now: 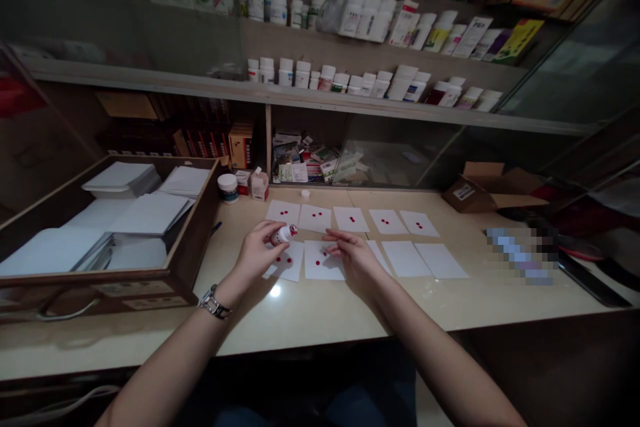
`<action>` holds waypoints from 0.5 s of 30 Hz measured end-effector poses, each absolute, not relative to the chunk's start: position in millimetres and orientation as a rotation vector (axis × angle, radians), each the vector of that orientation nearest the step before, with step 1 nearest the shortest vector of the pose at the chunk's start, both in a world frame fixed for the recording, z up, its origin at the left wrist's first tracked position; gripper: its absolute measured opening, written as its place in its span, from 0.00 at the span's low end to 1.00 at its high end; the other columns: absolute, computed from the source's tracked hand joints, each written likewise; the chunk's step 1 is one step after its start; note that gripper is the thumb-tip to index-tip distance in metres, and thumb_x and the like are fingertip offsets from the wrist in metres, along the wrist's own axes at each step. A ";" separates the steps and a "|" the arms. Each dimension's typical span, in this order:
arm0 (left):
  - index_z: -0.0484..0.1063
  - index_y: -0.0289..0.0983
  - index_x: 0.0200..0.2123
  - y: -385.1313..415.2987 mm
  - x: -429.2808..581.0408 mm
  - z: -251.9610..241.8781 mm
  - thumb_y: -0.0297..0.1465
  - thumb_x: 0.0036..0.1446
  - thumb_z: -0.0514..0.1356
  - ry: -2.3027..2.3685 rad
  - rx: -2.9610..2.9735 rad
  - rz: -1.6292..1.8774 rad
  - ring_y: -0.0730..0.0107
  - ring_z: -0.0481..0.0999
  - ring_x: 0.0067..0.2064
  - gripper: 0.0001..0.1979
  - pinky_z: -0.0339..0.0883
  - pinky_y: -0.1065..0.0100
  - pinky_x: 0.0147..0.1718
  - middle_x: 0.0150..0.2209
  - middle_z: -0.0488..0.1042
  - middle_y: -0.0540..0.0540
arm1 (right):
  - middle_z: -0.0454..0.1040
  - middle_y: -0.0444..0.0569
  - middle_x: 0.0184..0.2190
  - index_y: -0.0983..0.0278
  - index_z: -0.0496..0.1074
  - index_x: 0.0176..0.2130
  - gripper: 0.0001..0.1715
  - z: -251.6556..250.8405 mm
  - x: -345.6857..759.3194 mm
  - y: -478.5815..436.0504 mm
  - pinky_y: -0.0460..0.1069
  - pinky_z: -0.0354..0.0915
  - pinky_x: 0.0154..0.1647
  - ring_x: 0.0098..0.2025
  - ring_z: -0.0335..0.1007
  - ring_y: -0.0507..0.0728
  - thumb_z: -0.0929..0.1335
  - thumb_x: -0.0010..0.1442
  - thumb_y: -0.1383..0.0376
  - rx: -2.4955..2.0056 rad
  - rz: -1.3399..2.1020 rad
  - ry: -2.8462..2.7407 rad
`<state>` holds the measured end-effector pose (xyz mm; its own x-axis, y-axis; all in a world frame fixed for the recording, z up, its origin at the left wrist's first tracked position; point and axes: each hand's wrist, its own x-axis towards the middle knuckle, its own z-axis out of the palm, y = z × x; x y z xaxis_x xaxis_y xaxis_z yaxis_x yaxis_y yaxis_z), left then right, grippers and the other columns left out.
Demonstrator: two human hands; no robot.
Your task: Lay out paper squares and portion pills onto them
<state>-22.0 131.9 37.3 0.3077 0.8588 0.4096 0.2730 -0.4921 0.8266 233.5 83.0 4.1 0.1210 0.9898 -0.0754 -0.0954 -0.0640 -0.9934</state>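
Note:
My left hand is closed round a small white bottle tipped on its side, its red mouth pointing right over the paper squares. My right hand rests on a white paper square, fingers pinched near the red pills on it. Two rows of white paper squares lie on the beige counter. The back row carries two red pills on each square. Two front squares at the right are bare.
An open wooden drawer with stacks of white paper sits at the left. A white jar, a small bottle and a white cap stand at the counter's back. A cardboard box lies at the right. Shelves above hold several medicine bottles.

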 end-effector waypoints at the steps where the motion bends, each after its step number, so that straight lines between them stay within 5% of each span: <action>1: 0.76 0.37 0.42 131.6 -22.1 37.8 0.26 0.47 0.64 1.009 1.934 1.171 0.63 0.75 0.43 0.15 0.71 0.64 0.41 0.42 0.74 0.43 | 0.78 0.54 0.43 0.63 0.76 0.45 0.20 8.2 242.1 82.0 0.52 0.72 0.37 0.32 0.76 0.55 0.66 0.52 0.66 -1.271 1.133 -1.060; 4: 0.76 0.37 0.42 130.9 -22.1 38.3 0.27 0.47 0.64 1.019 1.906 1.186 0.63 0.75 0.43 0.15 0.71 0.63 0.41 0.42 0.74 0.43 | 0.75 0.55 0.50 0.62 0.75 0.49 0.24 14.0 271.9 72.7 0.59 0.68 0.51 0.45 0.75 0.60 0.63 0.53 0.69 -1.412 0.789 -1.380; 7: 0.75 0.36 0.42 131.0 -22.3 37.6 0.29 0.48 0.64 1.001 1.871 1.205 0.63 0.75 0.43 0.16 0.72 0.63 0.42 0.43 0.74 0.43 | 0.67 0.55 0.59 0.62 0.71 0.54 0.34 5.7 294.4 57.5 0.63 0.55 0.63 0.61 0.62 0.62 0.60 0.49 0.76 -1.556 0.477 -1.751; 10: 0.76 0.36 0.42 131.9 -22.6 36.6 0.29 0.48 0.65 0.996 1.855 1.224 0.63 0.75 0.44 0.16 0.72 0.63 0.42 0.43 0.74 0.42 | 0.56 0.54 0.65 0.62 0.63 0.61 0.43 -9.7 302.0 47.0 0.65 0.45 0.67 0.67 0.49 0.61 0.58 0.47 0.79 -1.628 0.377 -1.998; 15: 0.76 0.36 0.42 133.3 -23.6 35.2 0.30 0.47 0.65 1.008 1.852 1.241 0.62 0.76 0.44 0.16 0.73 0.62 0.42 0.43 0.74 0.42 | 0.50 0.53 0.67 0.58 0.56 0.65 0.42 -23.4 301.2 48.8 0.68 0.40 0.67 0.69 0.44 0.60 0.56 0.54 0.79 -1.631 0.358 -2.102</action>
<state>-23.6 133.3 35.2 0.2453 0.8762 0.4148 0.2267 -0.4678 0.8543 301.2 48.8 -23.4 -0.1968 0.9615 0.1916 0.8437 0.2656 -0.4665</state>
